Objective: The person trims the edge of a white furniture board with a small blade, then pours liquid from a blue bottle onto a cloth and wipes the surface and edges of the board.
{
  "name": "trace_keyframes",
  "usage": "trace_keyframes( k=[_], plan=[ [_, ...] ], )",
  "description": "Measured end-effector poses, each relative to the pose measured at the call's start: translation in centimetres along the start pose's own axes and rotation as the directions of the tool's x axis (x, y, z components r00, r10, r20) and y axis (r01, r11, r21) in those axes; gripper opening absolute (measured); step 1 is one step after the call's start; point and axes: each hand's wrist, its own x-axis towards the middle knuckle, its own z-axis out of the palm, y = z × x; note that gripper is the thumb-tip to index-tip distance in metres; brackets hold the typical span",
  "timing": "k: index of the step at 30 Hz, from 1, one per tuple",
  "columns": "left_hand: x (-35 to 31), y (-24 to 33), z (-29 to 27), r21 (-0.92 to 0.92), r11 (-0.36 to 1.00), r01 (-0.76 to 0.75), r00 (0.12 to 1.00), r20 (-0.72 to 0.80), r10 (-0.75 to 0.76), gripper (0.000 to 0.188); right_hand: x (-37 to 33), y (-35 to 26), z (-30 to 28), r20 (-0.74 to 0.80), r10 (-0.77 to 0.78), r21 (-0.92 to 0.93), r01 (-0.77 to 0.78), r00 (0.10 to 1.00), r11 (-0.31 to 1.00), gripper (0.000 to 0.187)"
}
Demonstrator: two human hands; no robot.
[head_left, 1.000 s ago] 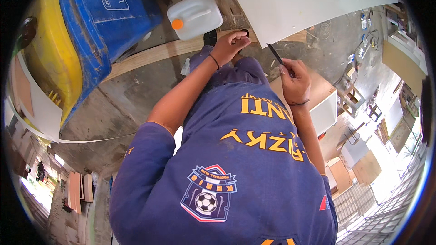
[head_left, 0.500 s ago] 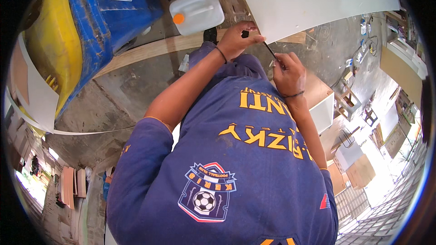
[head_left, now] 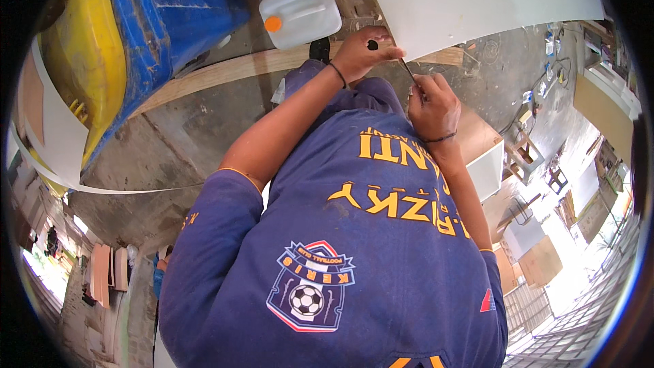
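A thin dark strip (head_left: 408, 71) runs from the near corner of a white panel (head_left: 484, 3) down to my right hand. My left hand (head_left: 368, 54) is closed at that corner, pinching the strip's upper end between thumb and fingers. The fingers of my right hand (head_left: 434, 105) are curled around the lower end, in front of my chest. Between the hands the strip is tilted, and it appears narrow from here. Whether it is joined to the panel's edge I cannot tell, as my left fingers cover that spot.
A translucent jerrycan (head_left: 300, 15) with an orange cap stands ahead of my left hand. Blue (head_left: 177, 20) and yellow (head_left: 92, 48) plastic bins are at the left. A wooden board (head_left: 204, 85) lies across the floor. A box-like white-sided piece (head_left: 482, 170) is beside my right forearm.
The strip between my hands looks thinner and less dark, as if turned. Both hands keep their grip in nearly the same place. The whole view has shifted slightly.
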Motion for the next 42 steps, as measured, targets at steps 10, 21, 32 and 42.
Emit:
trace_keyframes(
  k=[10, 21, 32, 42],
  plan=[
    [0.5, -2.2, -0.1, 0.061, 0.998, 0.006, 1.0, -0.025, -0.005, 0.05, 0.1, -0.2, 0.5, -0.005, -0.032, -0.051, 0.032, 0.999, 0.998, 0.004],
    [0.3, -0.9, -0.4, 0.173, 0.982, -0.071, 0.992, -0.089, 0.087, 0.048, 0.2, 0.5, 1.7, -0.028, -0.071, -0.075, 0.069, 0.997, 0.995, 0.003],
    [0.1, -1.0, -0.2, 0.281, 0.941, -0.19, 0.969, -0.1, 0.225, 0.053, -0.3, 0.5, 1.8, -0.059, -0.062, -0.066, 0.058, 0.996, 0.996, 0.003],
    [1.0, -3.2, -0.6, 0.483, 0.851, -0.208, 0.934, -0.159, 0.319, 0.058, -0.1, 1.6, 3.6, -0.073, -0.097, -0.025, 0.096, 0.993, 0.995, 0.005]
  ],
)
